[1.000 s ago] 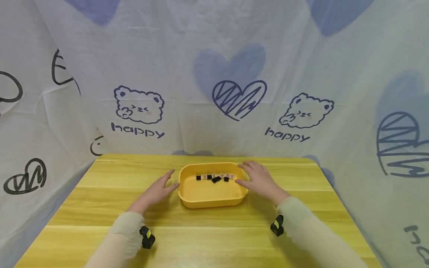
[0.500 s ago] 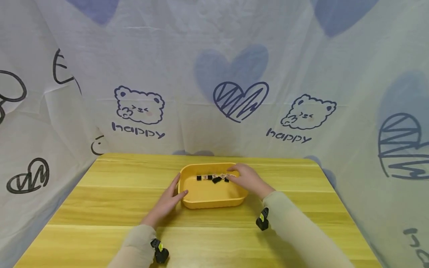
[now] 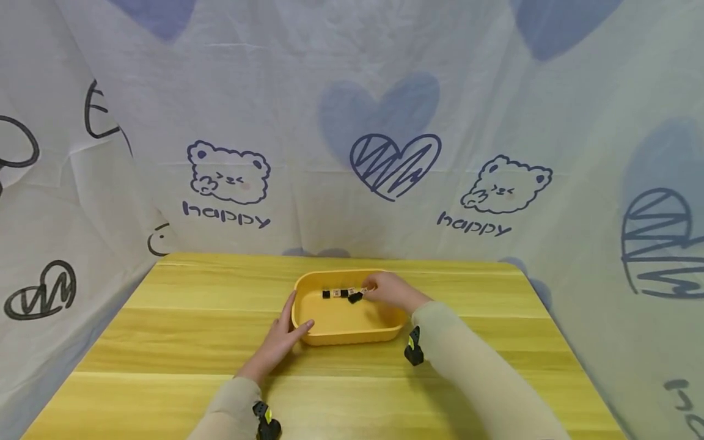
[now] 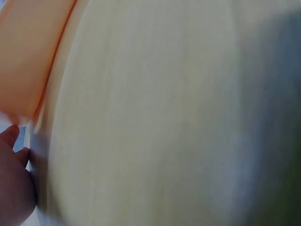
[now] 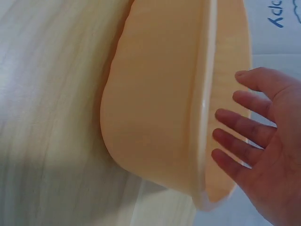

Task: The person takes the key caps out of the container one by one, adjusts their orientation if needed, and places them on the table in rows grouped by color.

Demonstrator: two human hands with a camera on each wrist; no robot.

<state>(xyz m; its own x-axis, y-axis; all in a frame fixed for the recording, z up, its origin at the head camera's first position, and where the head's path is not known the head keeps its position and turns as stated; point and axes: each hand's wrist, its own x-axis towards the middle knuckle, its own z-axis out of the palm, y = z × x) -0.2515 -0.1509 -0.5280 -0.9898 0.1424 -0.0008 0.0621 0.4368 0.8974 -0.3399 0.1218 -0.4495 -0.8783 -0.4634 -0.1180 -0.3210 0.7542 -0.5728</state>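
From here, the left grip (image 3: 277,339) stands wide, thumb over the rim and fingers outside the yellow tub (image 3: 352,337), whose long axis runs sideways from it. Inside, small blocks (image 3: 344,293), some black, some white with marks, lie in a rough row just left of the nearer right grip (image 3: 389,290), its fingers loosely parted; whether it touches one, I can't tell.

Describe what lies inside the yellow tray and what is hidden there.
Small black pieces and white pieces lie inside the yellow tray toward its far side. The right hand covers the area beside them, so anything beneath it cannot be seen.
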